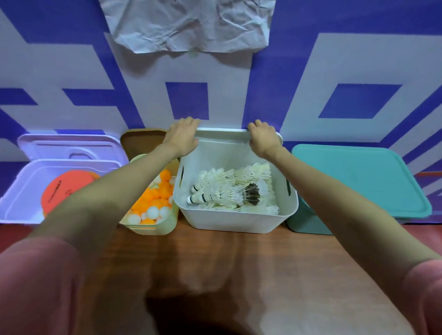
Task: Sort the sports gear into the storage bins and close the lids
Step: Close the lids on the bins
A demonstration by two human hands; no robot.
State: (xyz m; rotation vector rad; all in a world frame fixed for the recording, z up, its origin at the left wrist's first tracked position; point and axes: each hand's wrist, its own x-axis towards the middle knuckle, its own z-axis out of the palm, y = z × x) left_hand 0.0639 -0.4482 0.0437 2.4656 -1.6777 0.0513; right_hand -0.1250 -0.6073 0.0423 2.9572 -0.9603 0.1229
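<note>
Shuttlecocks (231, 192) heaped in the white bin (239, 223), we've got left hand (182, 138) and right hand (263, 139) curled gripping its lid (223, 133) at the far rim, might snag feathers coming down.

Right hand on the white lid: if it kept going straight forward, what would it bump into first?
Probably the blue-and-white patterned wall. The right hand grips the top edge of the white plastic lid, which stands behind the white shuttlecock bin. How close the wall is stays unclear.

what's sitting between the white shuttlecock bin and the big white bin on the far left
In the head view, a pale green bin of orange and white ping-pong balls stands between them, partly hidden by the left forearm.
</note>
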